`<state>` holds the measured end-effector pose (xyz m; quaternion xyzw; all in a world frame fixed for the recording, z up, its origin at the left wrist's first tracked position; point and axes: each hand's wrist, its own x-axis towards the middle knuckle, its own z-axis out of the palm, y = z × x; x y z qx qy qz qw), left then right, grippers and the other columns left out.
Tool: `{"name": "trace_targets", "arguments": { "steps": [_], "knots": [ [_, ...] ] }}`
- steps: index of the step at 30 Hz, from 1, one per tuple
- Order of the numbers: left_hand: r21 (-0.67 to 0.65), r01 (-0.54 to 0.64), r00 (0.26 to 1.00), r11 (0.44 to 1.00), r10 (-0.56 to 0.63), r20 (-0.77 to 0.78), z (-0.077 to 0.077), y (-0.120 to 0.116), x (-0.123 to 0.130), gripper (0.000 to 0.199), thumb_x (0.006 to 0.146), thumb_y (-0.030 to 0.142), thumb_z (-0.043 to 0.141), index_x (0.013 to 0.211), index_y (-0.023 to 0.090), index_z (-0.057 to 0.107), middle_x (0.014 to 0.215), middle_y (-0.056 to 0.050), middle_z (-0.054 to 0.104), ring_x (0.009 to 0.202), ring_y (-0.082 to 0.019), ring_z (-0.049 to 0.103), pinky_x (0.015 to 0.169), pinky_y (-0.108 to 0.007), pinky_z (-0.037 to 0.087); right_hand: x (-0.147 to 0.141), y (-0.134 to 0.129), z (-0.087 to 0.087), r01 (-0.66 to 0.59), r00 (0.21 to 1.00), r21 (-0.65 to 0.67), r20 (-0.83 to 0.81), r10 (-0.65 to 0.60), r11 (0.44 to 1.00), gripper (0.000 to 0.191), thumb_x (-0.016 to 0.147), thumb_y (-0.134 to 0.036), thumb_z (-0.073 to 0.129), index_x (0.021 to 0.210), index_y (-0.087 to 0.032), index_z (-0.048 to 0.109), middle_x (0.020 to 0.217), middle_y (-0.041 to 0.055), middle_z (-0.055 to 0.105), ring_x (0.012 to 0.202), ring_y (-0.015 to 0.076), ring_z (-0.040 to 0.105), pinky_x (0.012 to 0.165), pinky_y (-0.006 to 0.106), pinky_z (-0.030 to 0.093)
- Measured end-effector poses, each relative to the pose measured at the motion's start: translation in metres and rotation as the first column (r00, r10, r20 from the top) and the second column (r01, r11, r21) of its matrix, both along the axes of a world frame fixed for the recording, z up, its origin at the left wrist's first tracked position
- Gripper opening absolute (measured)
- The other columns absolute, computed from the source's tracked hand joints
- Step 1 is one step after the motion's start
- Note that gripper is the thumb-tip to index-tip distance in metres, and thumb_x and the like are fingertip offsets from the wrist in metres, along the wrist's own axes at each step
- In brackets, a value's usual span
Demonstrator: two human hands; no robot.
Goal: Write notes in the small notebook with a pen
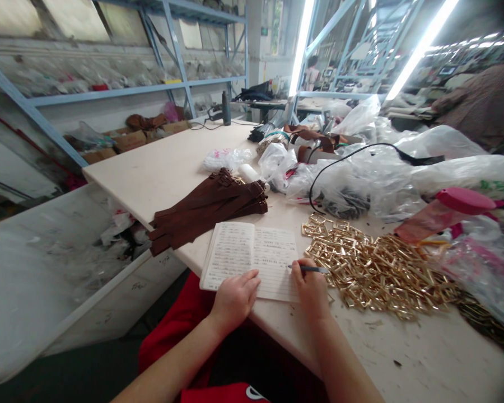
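An open notebook (273, 282) with handwritten lines lies at the table's near edge. My right hand (311, 286) is closed around a dark pen (313, 269), its tip at the right-hand page. Resting flat on the notebook's lower part is my left hand (236, 296), fingers stretched out and holding nothing. Behind the notebook lies a stack of dark brown strips (210, 207), overhanging the table edge at the left. A heap of gold-coloured metal buckles (373, 268) spreads just right of my right hand.
Clear plastic bags (382, 179) crowd the table's right and back. A bottle with a pink lid (439, 215) leans among them. A large white bin (67, 324) stands left of the table (151, 179). Blue shelving (109, 96) runs behind. A person (312, 75) is far back.
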<state>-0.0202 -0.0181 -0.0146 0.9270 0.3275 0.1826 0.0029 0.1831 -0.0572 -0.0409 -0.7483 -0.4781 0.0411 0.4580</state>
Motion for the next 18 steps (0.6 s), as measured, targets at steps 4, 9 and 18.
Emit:
{"name": "trace_targets", "arguments": {
  "steps": [4, 9, 18],
  "knots": [
    [0.0, 0.004, 1.0, 1.0, -0.004, 0.005, -0.001, 0.0003, 0.0, 0.023, 0.085, 0.022, 0.046, 0.103, 0.021, 0.06, 0.118, -0.005, 0.059, 0.088, -0.022, 0.062, 0.074, -0.037, 0.051, 0.0003, 0.0006, 0.0001, 0.011, 1.0, -0.001, 0.01, -0.011, 1.0, 0.036, 0.086, -0.046, 0.035, 0.077, -0.018, 0.055, 0.06, 0.0038, 0.059, 0.054, 0.0178, 0.053, 0.053, 0.027, 0.036],
    [0.027, -0.002, 1.0, 1.0, 0.002, 0.016, -0.0021, 0.0006, -0.0006, 0.023, 0.084, 0.022, 0.047, 0.102, 0.021, 0.061, 0.116, -0.006, 0.06, 0.086, -0.02, 0.062, 0.073, -0.033, 0.051, 0.0002, -0.0005, 0.0021, -0.004, 1.0, -0.005, 0.021, 0.004, 1.0, 0.037, 0.086, -0.047, 0.034, 0.077, -0.018, 0.056, 0.059, 0.0036, 0.058, 0.052, 0.0177, 0.053, 0.052, 0.027, 0.036],
    [-0.007, -0.002, 1.0, 1.0, 0.002, 0.001, -0.0015, -0.0001, -0.0009, 0.022, 0.085, 0.02, 0.047, 0.103, 0.021, 0.059, 0.119, -0.004, 0.059, 0.089, -0.022, 0.062, 0.074, -0.037, 0.051, 0.0014, -0.0001, -0.0002, -0.002, 1.0, -0.01, 0.016, 0.002, 1.0, 0.034, 0.086, -0.045, 0.035, 0.077, -0.018, 0.055, 0.06, 0.0037, 0.059, 0.054, 0.0178, 0.053, 0.053, 0.026, 0.036]
  ]
}}
